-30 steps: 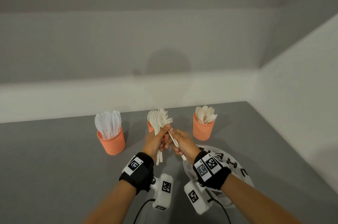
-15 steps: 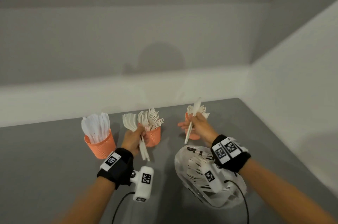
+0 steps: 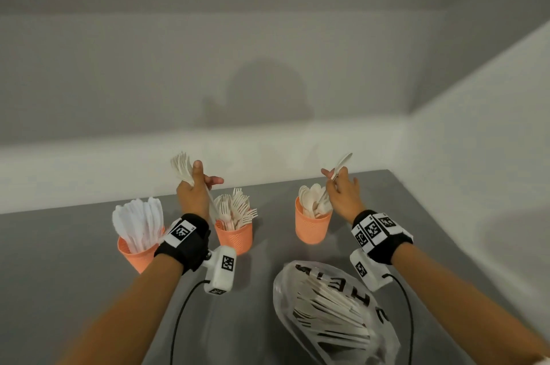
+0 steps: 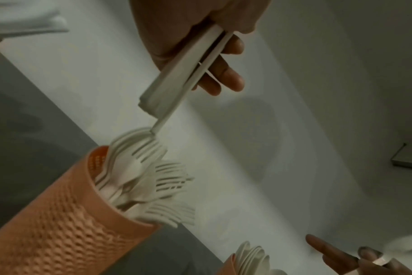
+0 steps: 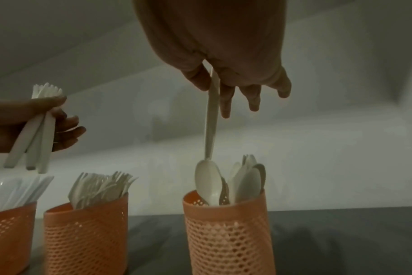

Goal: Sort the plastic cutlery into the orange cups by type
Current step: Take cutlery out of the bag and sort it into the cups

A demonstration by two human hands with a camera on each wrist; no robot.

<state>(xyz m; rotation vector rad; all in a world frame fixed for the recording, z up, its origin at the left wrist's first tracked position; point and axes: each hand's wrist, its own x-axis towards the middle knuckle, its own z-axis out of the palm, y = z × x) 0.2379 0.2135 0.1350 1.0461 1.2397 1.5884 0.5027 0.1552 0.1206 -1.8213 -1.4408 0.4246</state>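
Note:
Three orange mesh cups stand in a row on the grey table. The left cup [image 3: 138,254] holds white knives, the middle cup [image 3: 235,235] forks, the right cup [image 3: 311,226] spoons. My left hand [image 3: 198,178] grips a bunch of forks [image 3: 182,166], tines up, above and just left of the fork cup. In the left wrist view one handle [image 4: 167,115] hangs lower and reaches the forks in that cup [image 4: 59,232]. My right hand [image 3: 334,175] pinches a single spoon [image 5: 211,122] over the spoon cup [image 5: 226,238], its lower end among the spoons there.
A clear plastic bag [image 3: 333,311] with black lettering lies at the near right, holding more white cutlery. Pale walls close the table [image 3: 59,275] at the back and on the right. Black cables trail from both wrist cameras across the near table.
My right hand drew one piece out of the bunch and carried it right, over the spoon cup. My left hand lifted the remaining forks higher, above the fork cup.

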